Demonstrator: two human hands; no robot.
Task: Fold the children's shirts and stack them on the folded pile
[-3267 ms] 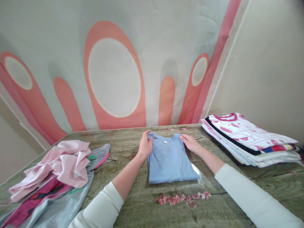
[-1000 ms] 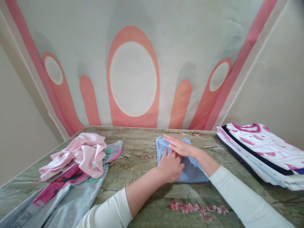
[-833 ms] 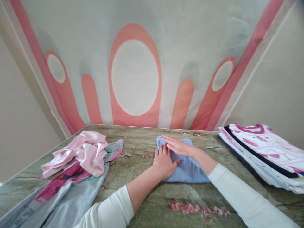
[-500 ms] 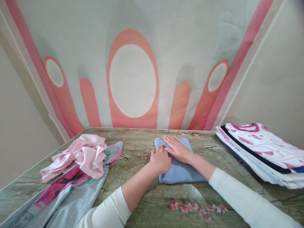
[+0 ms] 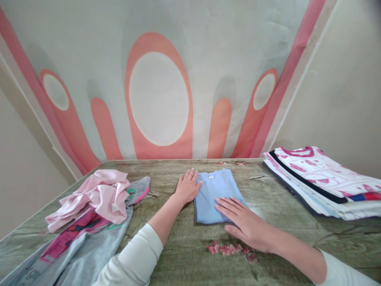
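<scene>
A light blue T-shirt (image 5: 214, 192), folded into a small rectangle, lies in the middle of the wood-patterned table (image 5: 178, 254). My left hand (image 5: 187, 186) rests flat at its left edge, fingers spread, touching the cloth. My right hand (image 5: 245, 224) lies flat at the shirt's near right corner, fingers stretched out over the fabric. Neither hand grips anything. Both arms wear white sleeves.
A loose heap of clothes, a pink garment (image 5: 98, 194) over a grey one (image 5: 83, 250), lies at the left. A stack of folded white-and-magenta shirts (image 5: 318, 178) sits at the right. A wall hanging with coral ovals (image 5: 159, 95) stands behind the table.
The shirt was folded shorter. My right hand slid from the shirt's far part back to its near right corner. My left hand moved off the cloth to its left edge.
</scene>
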